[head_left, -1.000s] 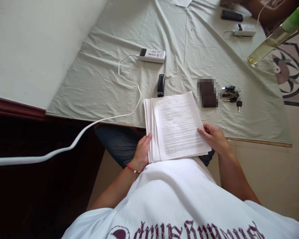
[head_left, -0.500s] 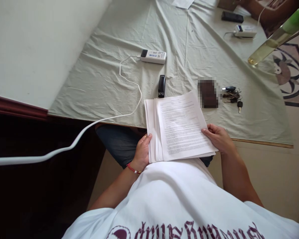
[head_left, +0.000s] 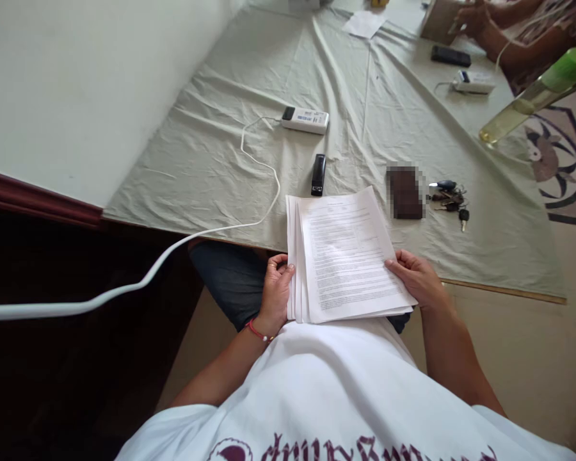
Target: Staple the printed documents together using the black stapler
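A loose stack of printed paper sheets (head_left: 348,262) rests partly over the table's near edge, its layers slightly fanned out to the left. My left hand (head_left: 277,291) grips the stack's left edge, thumb on top and fingers underneath. On the right edge, my right hand (head_left: 420,275) pinches the sheets with its thumb on the top page. Just beyond the papers lies a black stapler (head_left: 318,174), touched by neither hand.
A white power bank (head_left: 305,120) trails a white cable (head_left: 173,246). A blurred brown wallet-like item (head_left: 406,193), keys (head_left: 454,200) and a green-capped bottle (head_left: 523,109) are to the right. Another person's hand (head_left: 473,19) holds a box-like item at the far right.
The view has tilted up slightly, so the table items appear lower. Both hands keep hold of the papers; the top sheet lies slightly straighter.
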Available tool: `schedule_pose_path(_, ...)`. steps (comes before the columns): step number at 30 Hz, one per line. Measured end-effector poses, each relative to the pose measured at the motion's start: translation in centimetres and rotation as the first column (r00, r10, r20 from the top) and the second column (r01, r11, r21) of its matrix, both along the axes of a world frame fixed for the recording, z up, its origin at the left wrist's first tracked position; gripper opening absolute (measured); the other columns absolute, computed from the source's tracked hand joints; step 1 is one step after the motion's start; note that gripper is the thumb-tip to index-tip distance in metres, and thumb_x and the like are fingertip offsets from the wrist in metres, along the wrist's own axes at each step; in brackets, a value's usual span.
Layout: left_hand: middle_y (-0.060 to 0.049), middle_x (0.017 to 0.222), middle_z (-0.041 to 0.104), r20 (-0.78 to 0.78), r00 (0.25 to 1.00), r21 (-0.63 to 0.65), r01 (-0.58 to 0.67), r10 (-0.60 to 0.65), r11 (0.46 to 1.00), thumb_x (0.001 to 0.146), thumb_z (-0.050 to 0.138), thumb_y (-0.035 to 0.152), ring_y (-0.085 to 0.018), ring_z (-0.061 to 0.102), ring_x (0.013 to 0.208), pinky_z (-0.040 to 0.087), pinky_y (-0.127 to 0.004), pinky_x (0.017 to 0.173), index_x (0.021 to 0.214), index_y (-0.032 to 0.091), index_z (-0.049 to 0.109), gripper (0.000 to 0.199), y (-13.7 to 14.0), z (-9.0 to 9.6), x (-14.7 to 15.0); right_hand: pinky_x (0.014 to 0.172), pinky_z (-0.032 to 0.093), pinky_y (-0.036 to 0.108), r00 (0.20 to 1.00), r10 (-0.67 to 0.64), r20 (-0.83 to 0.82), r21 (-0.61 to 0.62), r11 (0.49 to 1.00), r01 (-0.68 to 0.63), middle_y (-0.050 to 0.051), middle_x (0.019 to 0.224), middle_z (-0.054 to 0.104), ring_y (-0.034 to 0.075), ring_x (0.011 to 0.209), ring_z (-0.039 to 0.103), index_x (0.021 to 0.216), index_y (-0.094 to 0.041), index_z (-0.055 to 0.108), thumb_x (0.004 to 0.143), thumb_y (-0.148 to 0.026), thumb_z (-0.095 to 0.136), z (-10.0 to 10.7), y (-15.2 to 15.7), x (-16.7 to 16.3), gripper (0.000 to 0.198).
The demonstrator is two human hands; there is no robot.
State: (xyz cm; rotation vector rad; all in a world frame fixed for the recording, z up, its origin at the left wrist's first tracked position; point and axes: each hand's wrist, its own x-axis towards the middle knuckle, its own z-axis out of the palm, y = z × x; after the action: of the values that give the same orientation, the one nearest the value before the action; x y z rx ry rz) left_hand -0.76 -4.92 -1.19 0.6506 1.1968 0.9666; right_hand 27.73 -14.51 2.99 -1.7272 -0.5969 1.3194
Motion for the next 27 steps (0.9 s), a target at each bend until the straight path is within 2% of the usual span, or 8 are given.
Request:
schedule_pose_path(4, 0.001, 0.085, 0.069, -0.031, 0.999, -0.042, -0.022, 0.020, 0.999, 0.071, 0.080, 0.042, -0.019, 0.067, 0.081, 0.052, -0.032, 0.080, 0.099, 0.021, 0.057, 0.042, 0.0, -0.4, 0.0, 0.058, 0.047, 0.024, 0.999, 0.020, -0.035, 0.016, 1.000, -0.019, -0.001, 0.077, 0.071, 0.013, 0.064, 0.060, 0.088, -0.020, 0.065, 0.074, -0.054, 0.082, -0.7, 0.1, -0.4, 0.041)
schedule_pose_path(8, 0.002, 0.082, 0.068, 0.048, 0.999, -0.060, -0.017, 0.020, 0.998, 0.072, 0.080, 0.052, -0.018, 0.064, 0.079, 0.051, -0.030, 0.077, 0.095, 0.021, 0.059, 0.044, -0.2, -0.6, 0.1, 0.058, 0.050, 0.028, 0.999, 0.035, 0.006, 0.002, 0.999, -0.035, 0.000, 0.079, 0.073, 0.017, 0.065, 0.063, 0.090, -0.021, 0.064, 0.073, -0.058, 0.081, -0.8, 0.5, -0.8, 0.045)
schedule_pose_path(13, 0.003, 0.077, 0.066, 0.169, 0.984, -0.070, 0.070, -0.058, 0.995, 0.068, 0.086, 0.046, -0.016, 0.062, 0.073, 0.049, -0.029, 0.075, 0.086, 0.019, 0.059, 0.043, -0.2, -0.6, 0.2, 0.059, 0.053, 0.031, 0.999, 0.034, 0.041, -0.022, 0.999, -0.033, 0.002, 0.082, 0.074, 0.020, 0.066, 0.065, 0.091, -0.023, 0.065, 0.072, -0.061, 0.080, -0.5, 1.2, -1.3, 0.045)
schedule_pose_path(17, 0.002, 0.078, 0.067, 0.199, 0.978, -0.086, 0.086, -0.067, 0.993, 0.069, 0.086, 0.044, -0.016, 0.063, 0.073, 0.050, -0.029, 0.076, 0.087, 0.019, 0.059, 0.041, 0.1, -0.6, 0.2, 0.057, 0.051, 0.031, 0.992, 0.011, 0.124, -0.016, 1.000, -0.010, 0.001, 0.078, 0.072, 0.019, 0.063, 0.063, 0.091, -0.024, 0.064, 0.076, -0.062, 0.078, -0.6, 1.5, -1.2, 0.043)
schedule_pose_path(22, -0.002, 0.085, 0.072, 0.189, 0.979, -0.099, 0.100, -0.080, 0.990, 0.069, 0.085, 0.045, -0.022, 0.070, 0.086, 0.053, -0.034, 0.085, 0.088, 0.019, 0.062, 0.040, 0.6, -0.4, 0.3, 0.053, 0.044, 0.030, 0.982, 0.013, 0.187, -0.020, 1.000, -0.009, 0.000, 0.070, 0.067, 0.018, 0.058, 0.057, 0.080, -0.023, 0.060, 0.075, -0.066, 0.077, -0.9, 1.6, -0.8, 0.046)
schedule_pose_path(27, -0.004, 0.091, 0.075, 0.187, 0.978, -0.097, 0.107, -0.088, 0.990, 0.071, 0.083, 0.047, -0.026, 0.071, 0.098, 0.054, -0.038, 0.092, 0.090, 0.019, 0.064, 0.039, 0.8, -0.5, 0.5, 0.054, 0.043, 0.029, 0.988, 0.002, 0.157, -0.047, 0.999, 0.006, -0.001, 0.071, 0.066, 0.017, 0.059, 0.056, 0.082, -0.023, 0.062, 0.076, -0.064, 0.078, -1.3, 1.7, -0.7, 0.045)
